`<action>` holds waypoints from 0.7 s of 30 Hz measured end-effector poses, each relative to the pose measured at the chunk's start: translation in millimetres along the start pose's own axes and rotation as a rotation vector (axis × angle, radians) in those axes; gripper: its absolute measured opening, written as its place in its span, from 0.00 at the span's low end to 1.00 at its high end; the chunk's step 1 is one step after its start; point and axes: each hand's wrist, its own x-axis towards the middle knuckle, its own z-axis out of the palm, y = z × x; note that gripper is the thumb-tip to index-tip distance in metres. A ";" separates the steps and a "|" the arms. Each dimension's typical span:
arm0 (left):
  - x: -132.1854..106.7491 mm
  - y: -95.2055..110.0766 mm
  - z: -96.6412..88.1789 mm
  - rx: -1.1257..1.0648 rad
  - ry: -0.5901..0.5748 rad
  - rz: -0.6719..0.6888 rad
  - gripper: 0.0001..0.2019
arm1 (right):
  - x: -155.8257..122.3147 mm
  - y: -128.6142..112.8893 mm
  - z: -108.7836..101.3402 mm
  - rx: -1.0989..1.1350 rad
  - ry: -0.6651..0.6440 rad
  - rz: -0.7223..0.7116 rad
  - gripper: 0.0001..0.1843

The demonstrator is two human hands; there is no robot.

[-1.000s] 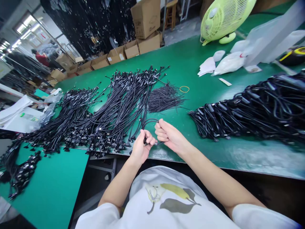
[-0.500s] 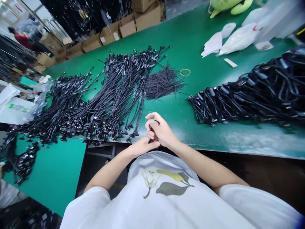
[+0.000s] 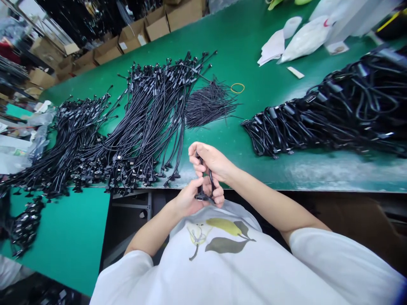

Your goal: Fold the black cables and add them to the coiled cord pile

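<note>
Tightly curled, left fingers (image 3: 193,189) pinch a black cable connector (image 3: 200,196); right fingers (image 3: 194,160) grip its wire (image 3: 210,178).

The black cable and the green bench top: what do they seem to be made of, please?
The black cable looks like flexible matt plastic, going by its soft bends. The green bench top seems smooth rubber or laminate, glossy where light falls; the look leaves that open.

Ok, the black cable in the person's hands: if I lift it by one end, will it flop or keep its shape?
The cable looks thin and flexible, bending easily between the left hand and right hand, so it will probably droop. The connector at its end looks stiffer and may be the heaviest part, so that end could swing.
</note>
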 end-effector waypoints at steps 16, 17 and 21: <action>7.3 -4.7 2.8 -0.055 0.209 0.060 0.32 | 6.4 0.9 4.3 0.010 0.039 -0.101 0.26; 7.9 -3.2 3.2 -0.101 0.199 0.057 0.31 | 7.8 0.9 3.4 0.022 0.052 -0.095 0.26; 10.2 3.9 -0.5 -0.144 0.091 -0.003 0.31 | 10.0 1.0 -1.0 0.033 0.110 -0.065 0.25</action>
